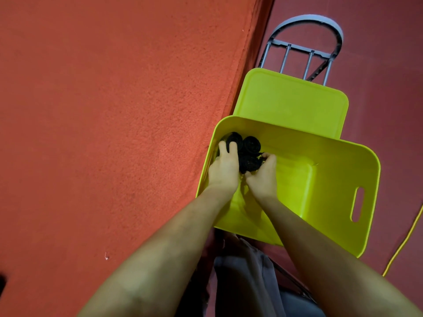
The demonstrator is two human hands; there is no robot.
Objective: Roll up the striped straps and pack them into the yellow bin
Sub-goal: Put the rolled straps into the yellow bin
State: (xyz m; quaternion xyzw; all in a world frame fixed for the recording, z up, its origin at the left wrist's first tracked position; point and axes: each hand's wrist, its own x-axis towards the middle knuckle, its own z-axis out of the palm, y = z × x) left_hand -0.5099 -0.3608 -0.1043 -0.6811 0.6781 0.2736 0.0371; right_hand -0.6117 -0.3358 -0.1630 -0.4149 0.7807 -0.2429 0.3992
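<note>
Rolled straps (250, 154) between hands, inside yellow bin (320, 179).

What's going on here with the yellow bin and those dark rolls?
A person is reaching both hands into the yellow bin, packing rolled-up straps into its far left corner. The left hand rests on the rolls with its fingers laid over them, and the right hand curls around the nearest roll. Several dark rolls already sit bunched in that corner. The bin stands beside an orange carpeted surface, with what looks like its yellow lid behind it.
</note>
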